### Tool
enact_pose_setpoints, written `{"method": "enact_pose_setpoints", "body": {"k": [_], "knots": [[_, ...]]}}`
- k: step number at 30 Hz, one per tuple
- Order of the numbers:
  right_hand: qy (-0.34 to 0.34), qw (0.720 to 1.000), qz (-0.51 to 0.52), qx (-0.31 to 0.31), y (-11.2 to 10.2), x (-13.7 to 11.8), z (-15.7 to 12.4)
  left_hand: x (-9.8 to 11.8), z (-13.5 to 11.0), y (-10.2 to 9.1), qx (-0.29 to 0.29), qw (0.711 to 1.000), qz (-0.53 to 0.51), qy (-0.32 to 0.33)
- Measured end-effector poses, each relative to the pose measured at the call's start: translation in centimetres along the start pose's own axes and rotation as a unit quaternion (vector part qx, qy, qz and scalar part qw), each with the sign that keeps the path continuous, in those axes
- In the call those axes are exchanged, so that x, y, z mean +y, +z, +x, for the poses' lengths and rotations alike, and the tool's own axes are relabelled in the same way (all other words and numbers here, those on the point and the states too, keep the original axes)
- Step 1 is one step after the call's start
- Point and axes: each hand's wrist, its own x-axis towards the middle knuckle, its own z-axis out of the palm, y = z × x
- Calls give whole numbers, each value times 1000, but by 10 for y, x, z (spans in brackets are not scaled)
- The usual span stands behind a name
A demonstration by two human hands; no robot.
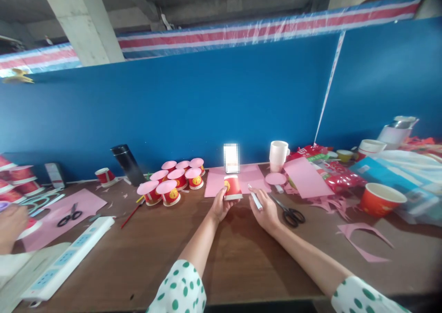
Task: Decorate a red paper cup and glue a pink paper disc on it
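My left hand is closed around a red paper cup with a gold emblem and a white rim at the bottom, so the cup is upside down. In my right hand is a slim white pen, its tip pointing up and left toward the cup, apart from it. Behind both hands lies a pink paper sheet. Black-handled scissors rest just right of my right hand. A pink paper circle lies beyond that hand.
Several upturned red cups topped with pink circles stand to the left, near a black flask and a red pencil. A power strip lies front left, near another person's hand. Stacked white cups and an orange tub stand right.
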Motion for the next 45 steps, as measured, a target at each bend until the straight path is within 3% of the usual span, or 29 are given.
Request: {"method": "enact_pose_setpoints", "body": {"k": [45], "knots": [[-41,998,-27,-46,-2,-6,0,-1,0,-3,-20,1000,-13,13]]}}
